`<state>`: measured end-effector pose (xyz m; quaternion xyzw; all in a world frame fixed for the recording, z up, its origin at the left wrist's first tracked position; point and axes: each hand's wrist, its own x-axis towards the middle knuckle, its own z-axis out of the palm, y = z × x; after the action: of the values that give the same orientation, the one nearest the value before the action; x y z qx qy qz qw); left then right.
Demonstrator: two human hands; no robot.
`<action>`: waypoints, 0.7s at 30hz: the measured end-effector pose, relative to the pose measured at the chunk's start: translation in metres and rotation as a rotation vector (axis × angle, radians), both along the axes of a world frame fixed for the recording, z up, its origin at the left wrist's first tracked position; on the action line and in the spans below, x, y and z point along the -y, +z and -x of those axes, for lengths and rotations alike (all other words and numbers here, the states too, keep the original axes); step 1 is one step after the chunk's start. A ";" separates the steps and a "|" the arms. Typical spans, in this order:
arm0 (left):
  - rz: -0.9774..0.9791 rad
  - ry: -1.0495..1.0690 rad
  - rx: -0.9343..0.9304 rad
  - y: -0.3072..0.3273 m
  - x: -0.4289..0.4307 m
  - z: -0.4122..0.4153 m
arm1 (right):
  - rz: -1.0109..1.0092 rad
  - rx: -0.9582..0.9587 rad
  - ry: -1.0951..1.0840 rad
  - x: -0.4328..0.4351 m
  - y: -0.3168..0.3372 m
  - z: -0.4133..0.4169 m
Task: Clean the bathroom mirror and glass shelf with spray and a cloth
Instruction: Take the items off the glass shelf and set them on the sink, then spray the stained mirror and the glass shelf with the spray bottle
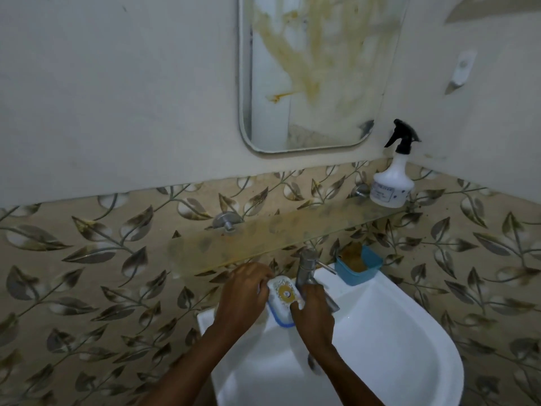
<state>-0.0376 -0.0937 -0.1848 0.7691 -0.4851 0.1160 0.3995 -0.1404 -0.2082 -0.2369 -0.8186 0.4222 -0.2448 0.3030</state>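
Note:
The mirror point(316, 71) hangs on the wall, smeared with yellow-brown streaks. Below it the glass shelf point(287, 232) carries a yellowish film. A white spray bottle point(392, 183) with a black trigger stands at the shelf's right end. Under the shelf, both hands grip a white soap dish with a blue rim point(282, 300) at the basin's back left corner. My left hand point(246, 294) holds its left side and my right hand point(311, 310) its right side. No cloth shows.
A white corner basin point(395, 347) with a steel tap point(306, 271) sits below the shelf. A blue tub point(358, 266) with brown contents rests on the basin's back right. A white wall hook point(462, 68) is at the right of the mirror. Leaf-patterned tiles surround everything.

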 end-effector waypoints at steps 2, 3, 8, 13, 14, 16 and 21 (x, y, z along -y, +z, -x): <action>0.001 -0.053 0.024 0.007 0.012 0.008 | 0.110 0.057 0.002 0.015 0.027 0.015; 0.009 -0.076 0.031 0.010 0.017 0.011 | 0.139 0.092 -0.013 0.023 0.042 0.021; 0.071 -0.189 0.079 0.056 0.045 0.036 | 0.212 0.239 -0.113 0.077 0.109 0.044; 0.154 -0.205 0.141 0.111 0.075 0.035 | 0.280 0.299 -0.145 0.128 0.169 0.055; 0.166 -0.208 0.158 0.122 0.079 0.034 | 0.299 0.315 -0.142 0.139 0.180 0.056; 0.183 -0.210 0.194 0.140 0.085 0.029 | 0.311 0.333 -0.138 0.159 0.197 0.055; 0.219 -0.189 0.181 0.174 0.087 0.021 | 0.177 0.418 -0.192 0.204 0.237 0.053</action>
<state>-0.0590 -0.1809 -0.0109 0.6582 -0.5737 0.1989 0.4450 -0.1935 -0.4121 -0.0003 -0.7297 0.4030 -0.4725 0.2862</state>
